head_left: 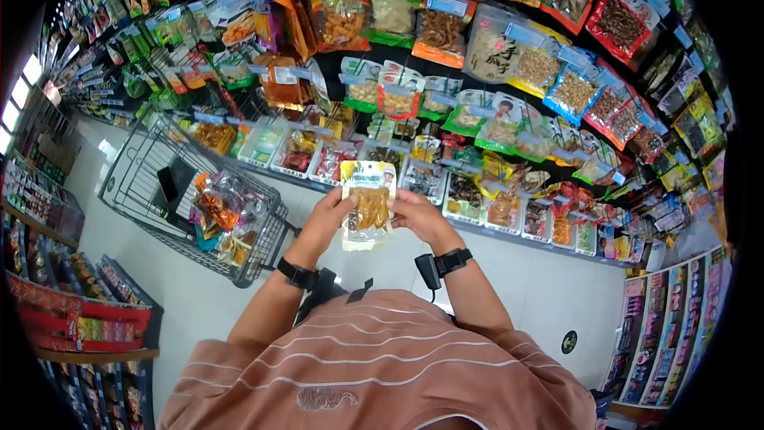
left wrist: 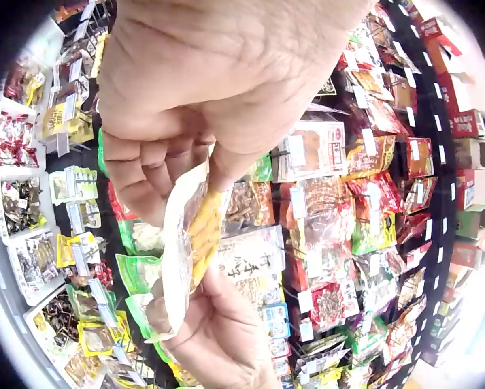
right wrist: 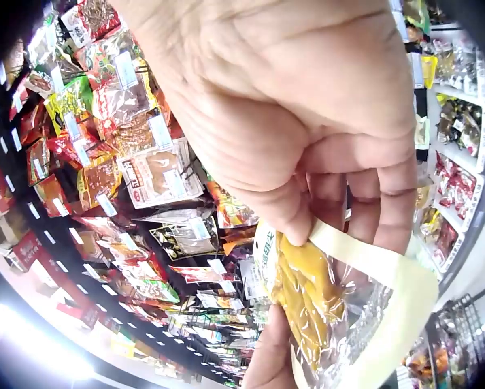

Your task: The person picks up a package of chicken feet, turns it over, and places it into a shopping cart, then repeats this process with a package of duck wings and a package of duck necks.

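A pale-edged pouch with a clear window and yellow-brown food inside [head_left: 369,211] is held upright in front of the chest. My left hand [head_left: 325,219] pinches its left edge and my right hand [head_left: 417,216] its right edge. In the left wrist view, the left hand [left wrist: 202,97] has its thumb on the front of the pouch [left wrist: 204,235] and its fingers curled behind. The right wrist view has the right hand [right wrist: 307,121] gripping the pale border of the pouch [right wrist: 307,300], thumb on the front.
A wire shopping cart [head_left: 143,215] with a dark phone-like object [head_left: 169,184] and several bagged goods [head_left: 219,207] stands at the left. Shelves of hanging snack packs [head_left: 395,99] curve across the front, above a row of white bins [head_left: 460,209]. More shelving stands at the lower left and right.
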A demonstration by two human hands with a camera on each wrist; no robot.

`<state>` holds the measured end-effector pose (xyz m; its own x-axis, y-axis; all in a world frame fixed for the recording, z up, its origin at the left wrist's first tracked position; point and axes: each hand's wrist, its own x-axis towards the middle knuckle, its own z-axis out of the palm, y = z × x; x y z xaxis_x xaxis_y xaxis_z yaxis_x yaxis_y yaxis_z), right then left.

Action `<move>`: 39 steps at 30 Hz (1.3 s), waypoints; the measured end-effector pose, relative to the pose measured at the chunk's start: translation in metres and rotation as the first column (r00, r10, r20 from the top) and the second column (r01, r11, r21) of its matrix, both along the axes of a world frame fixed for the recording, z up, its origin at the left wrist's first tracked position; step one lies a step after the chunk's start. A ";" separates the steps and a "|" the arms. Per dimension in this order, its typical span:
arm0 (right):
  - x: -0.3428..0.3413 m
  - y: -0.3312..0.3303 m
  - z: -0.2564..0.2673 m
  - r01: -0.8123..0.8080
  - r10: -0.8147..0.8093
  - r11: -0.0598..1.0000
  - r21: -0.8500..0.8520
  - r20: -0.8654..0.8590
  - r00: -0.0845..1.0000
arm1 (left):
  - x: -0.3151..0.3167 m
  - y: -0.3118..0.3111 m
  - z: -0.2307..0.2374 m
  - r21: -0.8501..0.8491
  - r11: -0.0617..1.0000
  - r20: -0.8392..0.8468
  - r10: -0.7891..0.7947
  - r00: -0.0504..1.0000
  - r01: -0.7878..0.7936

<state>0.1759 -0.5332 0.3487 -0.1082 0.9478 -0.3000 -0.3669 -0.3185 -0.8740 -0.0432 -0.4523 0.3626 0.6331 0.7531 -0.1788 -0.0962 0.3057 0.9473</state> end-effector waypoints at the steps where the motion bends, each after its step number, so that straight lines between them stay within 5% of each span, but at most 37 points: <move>1: 0.001 -0.001 0.001 0.012 -0.012 1.000 0.005 0.008 1.000 | 0.001 0.000 0.000 -0.005 1.000 -0.013 -0.008 1.000 0.008; 12: 0.005 -0.007 -0.010 -0.001 0.001 1.000 -0.027 -0.014 1.000 | 0.007 -0.014 0.018 0.002 1.000 -0.022 0.025 0.999 -0.025; 18: 0.000 -0.007 -0.005 0.124 -0.124 0.992 0.006 0.005 0.992 | 0.008 0.003 -0.012 0.064 0.998 0.021 -0.017 1.000 0.016; 39: -0.075 0.086 -0.013 0.188 -0.191 0.975 -0.119 -0.018 0.981 | -0.063 0.119 -0.037 -0.291 0.953 0.036 -0.075 0.997 0.082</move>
<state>0.1007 -0.4472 0.3354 0.0601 0.9108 -0.4084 -0.4548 -0.3392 -0.8235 -0.1065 -0.3338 0.3256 0.6951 0.6179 -0.3675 -0.0826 0.5764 0.8130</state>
